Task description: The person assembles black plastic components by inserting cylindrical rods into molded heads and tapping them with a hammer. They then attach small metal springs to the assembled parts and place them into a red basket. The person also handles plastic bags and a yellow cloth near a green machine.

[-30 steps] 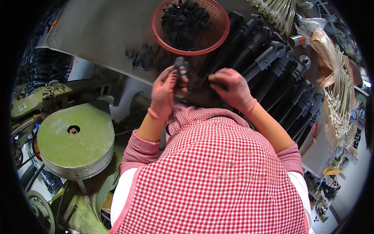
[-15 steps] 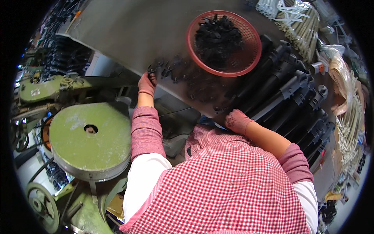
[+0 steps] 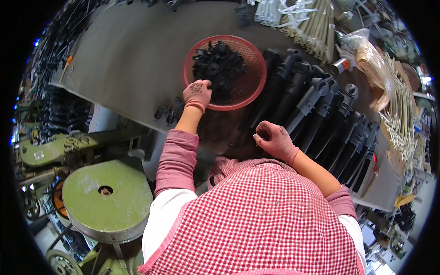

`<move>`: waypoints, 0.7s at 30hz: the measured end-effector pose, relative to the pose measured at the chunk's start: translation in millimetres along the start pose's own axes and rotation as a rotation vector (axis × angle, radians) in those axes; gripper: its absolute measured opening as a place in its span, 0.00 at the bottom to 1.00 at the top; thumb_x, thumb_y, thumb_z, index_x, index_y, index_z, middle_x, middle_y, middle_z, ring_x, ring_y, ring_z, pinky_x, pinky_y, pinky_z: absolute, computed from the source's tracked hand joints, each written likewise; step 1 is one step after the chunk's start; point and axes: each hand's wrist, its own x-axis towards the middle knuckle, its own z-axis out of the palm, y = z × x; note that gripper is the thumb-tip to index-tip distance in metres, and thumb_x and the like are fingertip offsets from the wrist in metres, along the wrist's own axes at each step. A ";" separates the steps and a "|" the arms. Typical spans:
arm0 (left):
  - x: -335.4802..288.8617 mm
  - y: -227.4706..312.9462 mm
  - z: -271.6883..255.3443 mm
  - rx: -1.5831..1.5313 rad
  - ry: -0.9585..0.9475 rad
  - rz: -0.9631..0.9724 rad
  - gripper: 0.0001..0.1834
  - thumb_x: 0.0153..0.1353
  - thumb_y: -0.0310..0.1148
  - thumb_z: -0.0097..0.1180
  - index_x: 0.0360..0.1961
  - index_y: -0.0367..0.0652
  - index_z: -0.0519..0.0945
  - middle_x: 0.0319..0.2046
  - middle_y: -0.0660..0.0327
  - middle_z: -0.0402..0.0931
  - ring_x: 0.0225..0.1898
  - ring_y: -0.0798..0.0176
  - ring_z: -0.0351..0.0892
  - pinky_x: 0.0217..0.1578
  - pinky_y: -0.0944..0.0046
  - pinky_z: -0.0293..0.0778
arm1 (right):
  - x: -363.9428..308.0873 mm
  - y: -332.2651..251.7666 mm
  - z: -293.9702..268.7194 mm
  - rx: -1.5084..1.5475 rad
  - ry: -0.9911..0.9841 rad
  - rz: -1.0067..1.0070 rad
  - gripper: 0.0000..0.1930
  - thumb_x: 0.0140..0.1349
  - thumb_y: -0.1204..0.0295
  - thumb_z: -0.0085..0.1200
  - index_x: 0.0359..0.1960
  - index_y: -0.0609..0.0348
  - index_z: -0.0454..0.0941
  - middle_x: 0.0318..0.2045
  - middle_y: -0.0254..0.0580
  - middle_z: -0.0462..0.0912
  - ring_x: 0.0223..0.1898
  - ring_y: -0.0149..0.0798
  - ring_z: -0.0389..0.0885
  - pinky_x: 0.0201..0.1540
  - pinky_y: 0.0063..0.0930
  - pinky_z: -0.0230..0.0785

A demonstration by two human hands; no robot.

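My left hand [image 3: 197, 95], in a pink glove with dark dots on its back, is at the near left rim of a red perforated basket [image 3: 261, 78]. Its fingers are curled in over the pile of small black plastic-looking parts [image 3: 220, 66], and whatever they grip is hidden. Close to the table's near edge is my right hand [image 3: 277, 141], gloved alike, with thumb and fingers bent together round a dark gap. Anything in that hand is too small to make out. A few small black parts [image 3: 169, 111] lie on the table left of my left wrist.
Thick black tubes with looped ends [image 3: 316, 96] lie in a row on the grey table [image 3: 133, 50] at right. Behind them are bundled pale rods [image 3: 316, 27], a small can [image 3: 340, 66] and plastic wrapping [image 3: 373, 68]. A green machine with a round cover [image 3: 107, 197] stands at left.
My left hand has gone from the small parts at the table's edge to the basket. My right hand has lifted off the near edge and turned, its curled fingers now visible. The view has shifted.
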 end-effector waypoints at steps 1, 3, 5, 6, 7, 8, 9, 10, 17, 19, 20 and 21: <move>4.6 3.4 -0.1 0.059 -0.057 -0.002 0.15 0.60 0.44 0.60 0.47 0.55 0.83 0.47 0.60 0.82 0.52 0.52 0.81 0.50 0.53 0.77 | -0.6 -0.6 -5.3 0.028 0.024 -0.005 0.09 0.58 0.71 0.62 0.35 0.64 0.78 0.27 0.45 0.82 0.29 0.37 0.83 0.36 0.29 0.76; 9.1 8.8 1.8 0.130 -0.158 0.057 0.18 0.58 0.40 0.62 0.50 0.56 0.81 0.49 0.57 0.81 0.53 0.50 0.80 0.52 0.52 0.77 | 0.4 0.5 -12.1 0.140 0.030 0.125 0.09 0.60 0.70 0.60 0.37 0.64 0.79 0.27 0.41 0.82 0.29 0.30 0.81 0.38 0.26 0.75; 9.1 14.6 5.9 0.054 -0.173 0.121 0.22 0.56 0.37 0.64 0.53 0.56 0.78 0.50 0.55 0.80 0.55 0.48 0.79 0.54 0.52 0.76 | 2.4 3.1 -13.9 0.248 0.084 0.147 0.10 0.61 0.70 0.60 0.37 0.65 0.79 0.28 0.38 0.83 0.31 0.29 0.80 0.39 0.25 0.75; 10.3 17.5 7.6 0.046 -0.185 0.124 0.25 0.55 0.36 0.65 0.56 0.57 0.76 0.51 0.53 0.78 0.56 0.47 0.78 0.55 0.52 0.75 | 3.8 4.7 -14.0 0.322 0.113 0.159 0.10 0.62 0.70 0.60 0.37 0.65 0.79 0.29 0.37 0.83 0.31 0.28 0.80 0.39 0.25 0.74; 10.5 19.5 9.6 0.077 -0.176 0.149 0.26 0.58 0.35 0.62 0.59 0.62 0.76 0.51 0.54 0.78 0.57 0.47 0.78 0.54 0.51 0.76 | 5.7 6.3 -13.4 0.403 0.136 0.165 0.10 0.62 0.70 0.60 0.37 0.65 0.79 0.29 0.36 0.83 0.31 0.28 0.79 0.38 0.24 0.74; 13.3 21.1 10.7 0.080 -0.205 0.171 0.26 0.57 0.35 0.63 0.59 0.61 0.77 0.51 0.54 0.79 0.57 0.47 0.78 0.55 0.51 0.75 | 6.8 7.8 -13.4 0.499 0.136 0.193 0.10 0.63 0.70 0.60 0.37 0.65 0.79 0.29 0.35 0.83 0.31 0.27 0.79 0.38 0.23 0.73; 14.7 20.8 11.8 0.102 -0.226 0.161 0.27 0.57 0.36 0.64 0.60 0.59 0.78 0.51 0.54 0.80 0.58 0.47 0.78 0.56 0.52 0.74 | 7.6 9.3 -13.0 0.547 0.159 0.189 0.09 0.63 0.70 0.60 0.37 0.65 0.79 0.29 0.35 0.82 0.30 0.27 0.78 0.37 0.23 0.73; 17.6 19.9 12.5 0.073 -0.266 0.200 0.25 0.58 0.37 0.64 0.59 0.59 0.79 0.52 0.53 0.80 0.57 0.49 0.78 0.56 0.53 0.75 | 7.6 9.9 -13.3 0.609 0.154 0.208 0.09 0.64 0.70 0.60 0.38 0.65 0.79 0.29 0.34 0.82 0.30 0.26 0.78 0.36 0.22 0.72; 21.1 3.6 15.1 -0.821 -0.200 -0.016 0.15 0.66 0.39 0.60 0.53 0.52 0.81 0.47 0.57 0.83 0.50 0.52 0.84 0.49 0.57 0.80 | 0.2 -4.0 -28.3 0.827 0.200 0.275 0.08 0.66 0.69 0.60 0.41 0.61 0.80 0.30 0.32 0.81 0.28 0.22 0.74 0.31 0.16 0.67; 16.4 3.5 18.3 -1.571 -0.246 -0.295 0.12 0.70 0.35 0.57 0.53 0.53 0.79 0.44 0.58 0.83 0.49 0.50 0.84 0.47 0.54 0.81 | 2.5 -12.9 -33.1 0.873 0.180 0.288 0.08 0.66 0.69 0.60 0.42 0.60 0.80 0.31 0.32 0.82 0.29 0.22 0.75 0.32 0.16 0.68; 14.8 4.1 19.5 -1.946 -0.307 -0.340 0.07 0.74 0.32 0.52 0.51 0.54 0.74 0.41 0.59 0.80 0.45 0.48 0.84 0.44 0.50 0.84 | 5.0 -17.3 -34.7 0.884 0.151 0.257 0.08 0.67 0.69 0.61 0.43 0.59 0.81 0.32 0.31 0.82 0.30 0.22 0.76 0.34 0.16 0.69; 12.9 4.7 20.2 -2.014 -0.353 -0.352 0.07 0.74 0.33 0.52 0.50 0.53 0.74 0.42 0.57 0.80 0.44 0.48 0.84 0.43 0.49 0.84 | 8.7 -21.7 -35.7 0.894 0.120 0.224 0.08 0.67 0.68 0.61 0.43 0.57 0.81 0.32 0.31 0.83 0.30 0.22 0.77 0.35 0.17 0.70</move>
